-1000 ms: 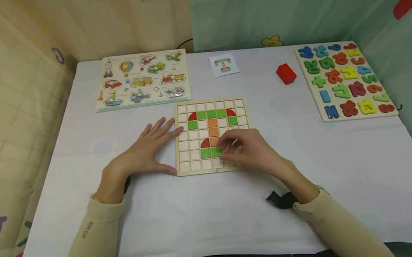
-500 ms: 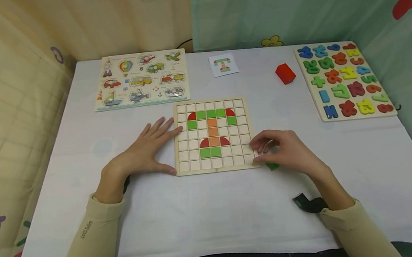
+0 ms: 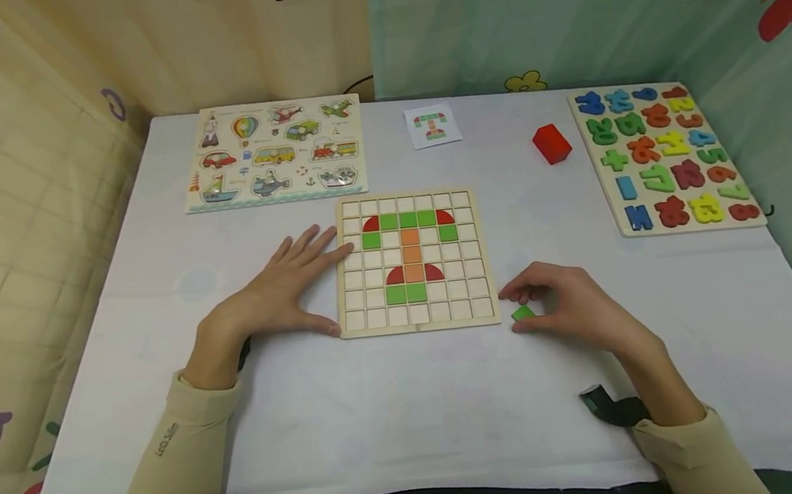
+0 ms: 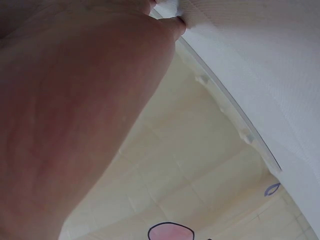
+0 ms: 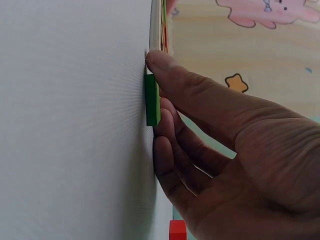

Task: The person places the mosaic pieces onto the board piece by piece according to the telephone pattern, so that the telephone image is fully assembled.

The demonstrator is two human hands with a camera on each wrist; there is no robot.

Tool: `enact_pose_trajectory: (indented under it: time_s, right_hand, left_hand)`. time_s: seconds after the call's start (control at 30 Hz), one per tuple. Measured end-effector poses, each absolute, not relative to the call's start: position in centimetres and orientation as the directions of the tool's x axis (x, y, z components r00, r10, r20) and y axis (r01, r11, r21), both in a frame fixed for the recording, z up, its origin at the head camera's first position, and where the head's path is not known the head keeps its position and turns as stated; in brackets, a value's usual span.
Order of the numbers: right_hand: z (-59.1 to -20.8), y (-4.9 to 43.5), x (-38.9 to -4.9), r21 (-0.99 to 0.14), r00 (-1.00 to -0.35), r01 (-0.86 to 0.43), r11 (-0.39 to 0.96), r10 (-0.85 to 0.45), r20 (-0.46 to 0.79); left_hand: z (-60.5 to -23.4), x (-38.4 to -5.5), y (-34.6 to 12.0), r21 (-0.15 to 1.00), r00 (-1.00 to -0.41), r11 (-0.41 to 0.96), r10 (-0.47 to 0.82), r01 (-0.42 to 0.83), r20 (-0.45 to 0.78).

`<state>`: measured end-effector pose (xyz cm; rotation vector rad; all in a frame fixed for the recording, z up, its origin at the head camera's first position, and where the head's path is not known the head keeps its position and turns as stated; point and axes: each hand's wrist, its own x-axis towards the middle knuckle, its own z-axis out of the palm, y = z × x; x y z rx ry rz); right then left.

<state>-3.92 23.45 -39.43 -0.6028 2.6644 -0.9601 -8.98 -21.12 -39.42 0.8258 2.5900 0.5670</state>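
A wooden grid board [image 3: 421, 327] lies mid-table, with red, green and orange pieces in some of its squares. My left hand [image 3: 265, 295] rests flat beside it, fingers spread and the fingertips and thumb at its left edge. Past the lower right corner, my right hand [image 3: 566, 298] has thumb and fingers around a small green square tile [image 3: 522, 312] at the tabletop. The right wrist view shows the green tile [image 5: 152, 100] between the thumb tip and the curled fingers. Skin of the left hand [image 4: 85, 95] fills much of the left wrist view.
A pattern card [image 3: 432, 126] lies behind the board. To its right sits a red block [image 3: 552, 144]. A vehicle puzzle [image 3: 272, 154] is at the back left and a puzzle with colourful raised shapes [image 3: 670, 157] at the right. Curtains border the table [image 3: 383, 415].
My right hand let go of a red quarter-round piece at the board and moved right to the green tile on the table. The left hand has stayed in place.
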Motion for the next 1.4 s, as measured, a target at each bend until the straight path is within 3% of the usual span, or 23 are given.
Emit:
enact_pose_trajectory:
  time_s: [0.13, 0.53, 0.73, 1.0, 1.4]
  right_hand:
    - [-39.2, 23.3, -3.7, -0.592, -0.907, -0.297, 0.749, -0.415, -0.069]
    - [-38.0, 23.7, -3.1, -0.53, -0.966, -0.102, 0.842, -0.21, -0.148]
    - [-38.4, 23.8, -3.3, -0.574, -0.958, -0.103, 0.812, -0.235, -0.161]
    - [-38.2, 23.5, -4.1, -0.644, -0.936, -0.195, 0.739, -0.336, -0.102]
    - [-36.6, 19.2, -7.5, -0.678, -0.935, -0.249, 0.692, -0.355, -0.019]
  left_hand:
    - [-39.5, -9.1, -21.0, 0.475, -0.76, 0.748, 0.612, 0.464, -0.22]
    - [-39.3, -9.2, -21.0, 0.478, -0.756, 0.742, 0.618, 0.469, -0.218]
    - [-39.4, -9.3, -21.2, 0.468, -0.752, 0.744, 0.621, 0.477, -0.221]
    - [-39.4, -9.2, -21.2, 0.47, -0.75, 0.744, 0.622, 0.476, -0.224]
    - [-39.4, -9.1, -21.2, 0.463, -0.759, 0.754, 0.609, 0.466, -0.23]
